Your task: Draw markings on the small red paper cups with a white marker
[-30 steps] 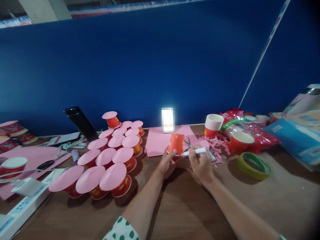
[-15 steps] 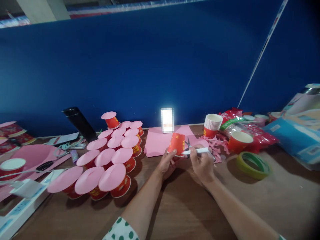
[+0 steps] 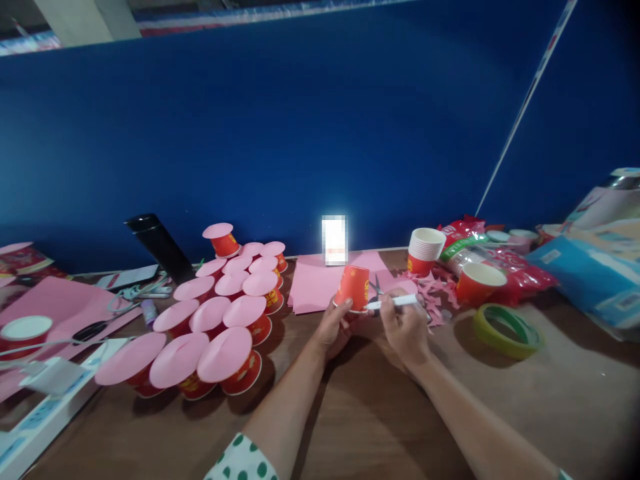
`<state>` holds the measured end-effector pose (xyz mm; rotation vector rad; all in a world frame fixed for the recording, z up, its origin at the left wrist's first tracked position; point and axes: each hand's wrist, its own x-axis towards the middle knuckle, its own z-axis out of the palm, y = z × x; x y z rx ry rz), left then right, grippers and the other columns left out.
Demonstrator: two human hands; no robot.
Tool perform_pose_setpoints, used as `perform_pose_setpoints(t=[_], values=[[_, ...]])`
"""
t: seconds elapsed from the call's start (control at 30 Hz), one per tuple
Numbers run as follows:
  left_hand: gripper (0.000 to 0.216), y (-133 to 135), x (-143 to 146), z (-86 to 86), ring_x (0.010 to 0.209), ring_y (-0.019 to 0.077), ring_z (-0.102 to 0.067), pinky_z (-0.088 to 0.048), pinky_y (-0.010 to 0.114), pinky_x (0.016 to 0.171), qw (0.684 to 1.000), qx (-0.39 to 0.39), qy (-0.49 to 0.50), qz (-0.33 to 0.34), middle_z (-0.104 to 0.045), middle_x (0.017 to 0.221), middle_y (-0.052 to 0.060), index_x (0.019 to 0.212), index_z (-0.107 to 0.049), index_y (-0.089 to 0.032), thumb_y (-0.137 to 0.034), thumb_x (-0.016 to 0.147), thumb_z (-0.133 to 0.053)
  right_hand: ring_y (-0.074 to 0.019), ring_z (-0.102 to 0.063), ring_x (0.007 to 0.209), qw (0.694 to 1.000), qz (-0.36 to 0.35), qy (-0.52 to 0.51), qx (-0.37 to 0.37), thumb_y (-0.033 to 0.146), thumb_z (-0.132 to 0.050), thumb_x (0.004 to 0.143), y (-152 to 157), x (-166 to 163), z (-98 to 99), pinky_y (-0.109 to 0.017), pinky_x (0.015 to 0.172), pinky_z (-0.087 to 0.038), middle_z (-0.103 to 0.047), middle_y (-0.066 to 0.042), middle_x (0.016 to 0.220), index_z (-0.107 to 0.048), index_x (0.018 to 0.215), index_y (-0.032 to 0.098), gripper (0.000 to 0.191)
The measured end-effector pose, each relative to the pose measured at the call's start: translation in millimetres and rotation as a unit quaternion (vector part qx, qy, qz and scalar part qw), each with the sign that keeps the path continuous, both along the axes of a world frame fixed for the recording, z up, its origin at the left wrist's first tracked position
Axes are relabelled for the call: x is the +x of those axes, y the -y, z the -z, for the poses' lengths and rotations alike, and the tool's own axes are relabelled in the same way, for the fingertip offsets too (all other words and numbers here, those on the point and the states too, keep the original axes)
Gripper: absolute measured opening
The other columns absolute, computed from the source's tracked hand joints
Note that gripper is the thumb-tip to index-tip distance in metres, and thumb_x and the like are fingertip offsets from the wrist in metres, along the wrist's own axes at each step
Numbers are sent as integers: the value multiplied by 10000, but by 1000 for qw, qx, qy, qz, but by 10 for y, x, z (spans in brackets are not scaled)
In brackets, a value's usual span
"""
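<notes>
My left hand [image 3: 334, 328] grips the rim of an upside-down red paper cup [image 3: 353, 287], which stands on pink paper [image 3: 314, 283] at the middle of the brown table [image 3: 370, 413]. My right hand [image 3: 406, 329] is closed round a white pen [image 3: 395, 303]. The pen's tip points left and touches the cup's rim. A pair of scissors [image 3: 376, 287] lies just behind the pen, partly hidden by my right hand.
Several inverted red cups topped with pink discs [image 3: 216, 313] are grouped at the left. A stack of cups [image 3: 425, 251], a single upright cup [image 3: 475, 283], pink scraps [image 3: 435, 293], a green tape roll [image 3: 506, 330] and plastic bags [image 3: 495, 260] lie at the right. A blue partition [image 3: 300, 127] stands behind.
Both hands with the cup and pen have stayed in nearly the same place; the pen has shifted slightly along the cup's rim. The view has drifted a little.
</notes>
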<state>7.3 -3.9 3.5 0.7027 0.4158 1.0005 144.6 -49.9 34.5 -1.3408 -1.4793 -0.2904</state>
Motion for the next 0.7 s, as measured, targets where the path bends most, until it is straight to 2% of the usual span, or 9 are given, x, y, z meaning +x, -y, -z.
perform_pose_setpoints(t=[0.17, 0.33, 0.43, 0.53, 0.63, 0.7], values=[[353, 0, 3, -17, 960, 236, -657, -520, 338, 858, 1000, 7, 4, -4, -682, 1061, 111, 1109, -573, -129, -282, 795, -627, -154, -530, 557, 998, -19, -42, -40, 302, -414, 893, 8, -27, -11, -263, 584, -389, -585, -20, 589, -541, 683, 184, 273], [339, -8, 14, -23, 871, 236, -683, -535, 320, 795, 1000, -11, -1, -14, -711, 913, 103, 1054, -577, -130, -321, 781, -639, -124, -464, 521, 978, -42, -205, -17, 354, -420, 903, -2, -35, 12, -247, 542, -386, -502, 23, 548, -509, 667, 188, 302], [328, -30, 17, -11, 806, 227, -690, -544, 319, 754, 999, -18, 11, -31, -713, 830, 94, 1017, -582, -130, -361, 787, -629, -121, -488, 530, 961, -73, -267, -16, 396, -421, 911, -34, -33, 61, -249, 535, -410, -542, 9, 595, -541, 727, 176, 312], [335, -55, 9, -8, 825, 226, -685, -537, 342, 792, 997, -43, 48, -37, -713, 825, 84, 1008, -598, -133, -378, 782, -638, -135, -545, 587, 960, -73, -268, -42, 407, -416, 916, -94, -51, 61, -262, 563, -452, -614, -25, 702, -599, 836, 169, 311], [369, -72, -13, -24, 891, 232, -673, -515, 363, 854, 995, -60, 72, -41, -714, 870, 90, 1052, -615, -141, -406, 795, -618, -167, -600, 686, 969, -75, -232, -49, 406, -429, 912, -192, -86, -35, -297, 658, -500, -650, -53, 790, -615, 991, 169, 312], [395, -83, -30, -38, 902, 234, -669, -511, 370, 864, 993, -66, 78, -51, -713, 871, 93, 1065, -623, -143, -438, 804, -598, -188, -625, 779, 975, -93, -201, -32, 404, -446, 904, -275, -103, -115, -318, 727, -512, -663, -82, 880, -612, 1018, 163, 314]])
